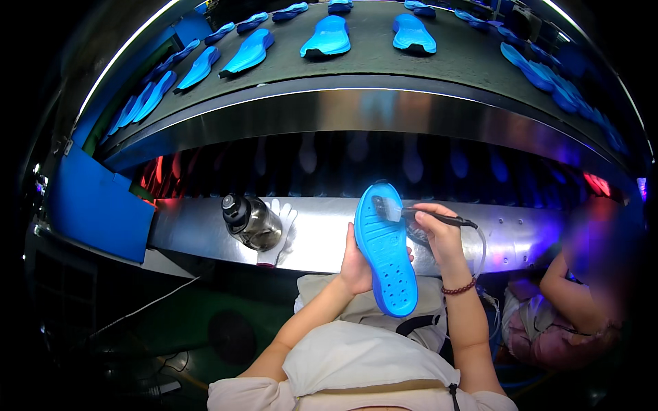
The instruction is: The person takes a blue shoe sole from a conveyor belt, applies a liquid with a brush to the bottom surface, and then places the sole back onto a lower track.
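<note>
Upright before me is a blue shoe sole [386,250], dotted with small holes in its lower part and grooved higher up. My left hand [356,264] grips it by its left edge, with the fingers behind it. In my right hand [439,229] is a brush with a dark handle [449,218] and a thin grey tube running from its back end. Pale, wide bristles [388,208] lie against the upper face of the sole. The fingers of my right hand are closed round the handle.
A metal ledge [322,236] runs across in front of me, bearing a dark bottle [252,222] and a white glove [281,229]. Above it, a dark conveyor belt [370,48] carries several blue soles [325,38]. Another person's arm [572,294] is at the right.
</note>
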`<state>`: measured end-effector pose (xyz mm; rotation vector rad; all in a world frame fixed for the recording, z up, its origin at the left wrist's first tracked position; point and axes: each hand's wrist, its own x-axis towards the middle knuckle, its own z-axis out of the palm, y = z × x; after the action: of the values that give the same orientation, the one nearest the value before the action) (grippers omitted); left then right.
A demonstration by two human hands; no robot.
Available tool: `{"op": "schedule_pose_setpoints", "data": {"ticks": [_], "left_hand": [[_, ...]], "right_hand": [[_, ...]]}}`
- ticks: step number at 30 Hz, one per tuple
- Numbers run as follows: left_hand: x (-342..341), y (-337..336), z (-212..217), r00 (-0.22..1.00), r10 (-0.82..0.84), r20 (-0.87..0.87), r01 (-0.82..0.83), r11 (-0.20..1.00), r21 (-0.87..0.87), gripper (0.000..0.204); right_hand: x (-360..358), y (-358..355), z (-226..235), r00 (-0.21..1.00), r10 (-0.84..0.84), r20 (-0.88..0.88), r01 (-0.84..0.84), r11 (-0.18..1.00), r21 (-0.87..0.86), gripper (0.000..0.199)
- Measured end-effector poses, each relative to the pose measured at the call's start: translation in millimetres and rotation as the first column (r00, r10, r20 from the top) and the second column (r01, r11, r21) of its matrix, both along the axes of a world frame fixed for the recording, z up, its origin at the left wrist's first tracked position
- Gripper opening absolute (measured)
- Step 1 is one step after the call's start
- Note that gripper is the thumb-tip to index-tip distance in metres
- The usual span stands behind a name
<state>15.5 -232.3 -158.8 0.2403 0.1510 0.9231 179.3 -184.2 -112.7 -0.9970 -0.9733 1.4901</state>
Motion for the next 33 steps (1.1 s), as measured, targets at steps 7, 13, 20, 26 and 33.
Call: {"op": "schedule_pose_setpoints", "data": {"ticks": [7, 13, 20, 26, 33], "left_hand": [[18, 4, -8, 0.916, 0.265, -0.3, -0.311, 0.943, -0.12, 0.077], [-25, 18, -9, 0.875, 0.348, -0.335, -0.375, 0.927, -0.016, 0.088], [-14, -2, 27, 0.988, 0.093, -0.119, -0.089, 0.995, 0.035, 0.086], [-5, 1, 39, 0.976, 0.16, -0.148, -0.172, 0.983, -0.071, 0.083], [-8, 8, 49, 0.959, 0.204, -0.199, -0.195, 0.979, 0.064, 0.09]], "right_hand": [[-38, -5, 7, 0.872, -0.074, 0.484, -0.151, 0.9, 0.41, 0.016], [-10, -49, 19, 0.656, 0.113, 0.746, -0.558, 0.739, 0.379, 0.019], [8, -37, 73, 0.927, 0.195, 0.321, -0.264, 0.946, 0.188, 0.019], [1, -34, 68, 0.801, 0.333, 0.497, -0.546, 0.746, 0.38, 0.019], [8, -30, 67, 0.804, 0.304, 0.511, -0.53, 0.756, 0.384, 0.02]]}}
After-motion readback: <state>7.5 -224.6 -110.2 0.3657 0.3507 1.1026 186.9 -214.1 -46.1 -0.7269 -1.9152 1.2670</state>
